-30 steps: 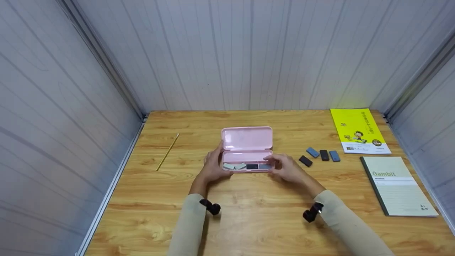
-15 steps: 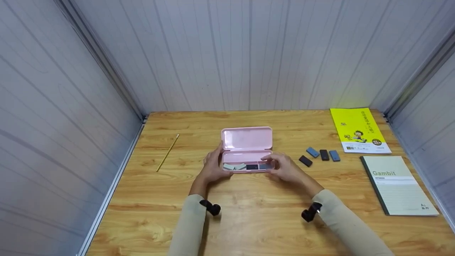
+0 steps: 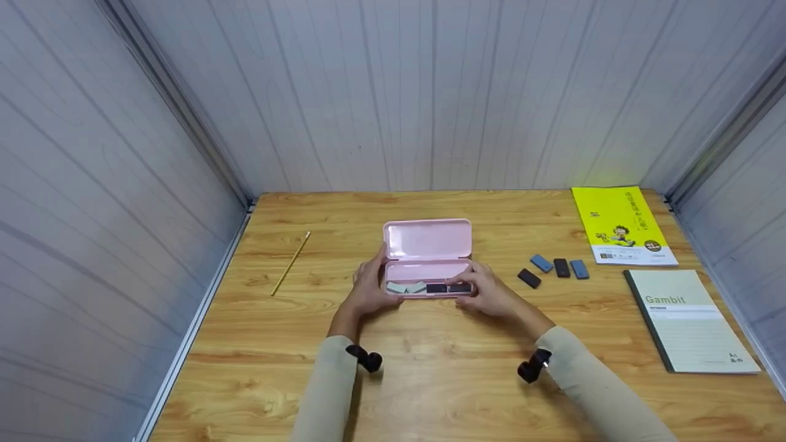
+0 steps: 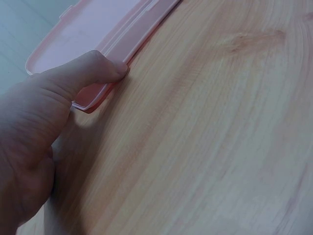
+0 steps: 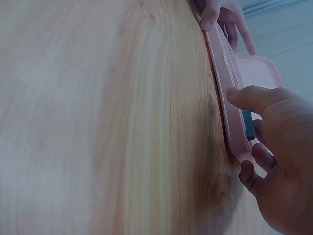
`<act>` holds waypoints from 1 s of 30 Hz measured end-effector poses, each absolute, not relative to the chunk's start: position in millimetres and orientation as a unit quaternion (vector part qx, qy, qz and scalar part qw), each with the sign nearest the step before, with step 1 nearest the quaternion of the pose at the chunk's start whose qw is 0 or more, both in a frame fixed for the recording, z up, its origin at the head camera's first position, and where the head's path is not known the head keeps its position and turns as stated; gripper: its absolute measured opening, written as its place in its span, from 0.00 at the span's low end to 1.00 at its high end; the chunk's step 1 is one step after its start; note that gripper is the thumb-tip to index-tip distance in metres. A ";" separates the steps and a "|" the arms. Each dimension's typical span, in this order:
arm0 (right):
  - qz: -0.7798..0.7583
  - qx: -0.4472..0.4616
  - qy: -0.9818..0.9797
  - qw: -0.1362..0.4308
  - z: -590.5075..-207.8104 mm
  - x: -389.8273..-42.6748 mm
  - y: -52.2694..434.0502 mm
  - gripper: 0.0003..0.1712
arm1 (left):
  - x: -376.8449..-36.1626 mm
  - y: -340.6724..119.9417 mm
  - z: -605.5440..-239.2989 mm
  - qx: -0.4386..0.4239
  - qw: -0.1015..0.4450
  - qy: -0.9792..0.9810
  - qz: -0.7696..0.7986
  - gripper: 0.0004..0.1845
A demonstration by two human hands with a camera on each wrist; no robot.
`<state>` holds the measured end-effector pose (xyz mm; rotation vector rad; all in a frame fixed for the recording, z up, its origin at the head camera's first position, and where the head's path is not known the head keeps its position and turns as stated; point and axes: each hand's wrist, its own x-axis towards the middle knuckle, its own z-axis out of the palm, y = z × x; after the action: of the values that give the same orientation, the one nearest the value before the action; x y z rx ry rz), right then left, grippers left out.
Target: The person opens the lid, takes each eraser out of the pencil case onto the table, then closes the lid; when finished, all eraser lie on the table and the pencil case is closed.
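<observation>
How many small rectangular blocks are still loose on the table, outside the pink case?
4, in a cluster right of the pink case: black block, blue block, second black block, second blue block. The right hand may hide another.

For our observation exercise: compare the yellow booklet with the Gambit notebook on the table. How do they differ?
The yellow booklet has a bright yellow cover with a cartoon figure; the Gambit notebook is pale with a dark spine edge and green lettering. The booklet lies farther back near the wall; the notebook lies nearer the person. Both lie flat and closed at the table's right side, untouched by either hand.
</observation>
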<state>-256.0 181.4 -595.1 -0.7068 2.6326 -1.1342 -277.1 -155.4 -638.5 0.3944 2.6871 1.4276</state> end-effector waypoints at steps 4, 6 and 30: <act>-0.386 -0.234 0.888 0.087 -594.6 -255.7 183.0 0.18 | -276.9 -154.8 -637.4 0.132 0.034 0.874 0.466 0.76; -0.391 -0.231 0.887 0.082 -594.4 -256.1 184.0 0.17 | -276.3 -154.6 -636.2 0.130 0.036 0.873 0.468 0.76; -0.449 -0.246 0.858 0.029 -590.4 -257.5 187.2 0.15 | -276.8 -155.1 -637.4 0.129 0.036 0.880 0.456 0.76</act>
<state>-257.5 187.2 -590.4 -0.7595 2.6480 -1.3863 -276.8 -155.1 -637.4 0.3955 2.7026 1.3993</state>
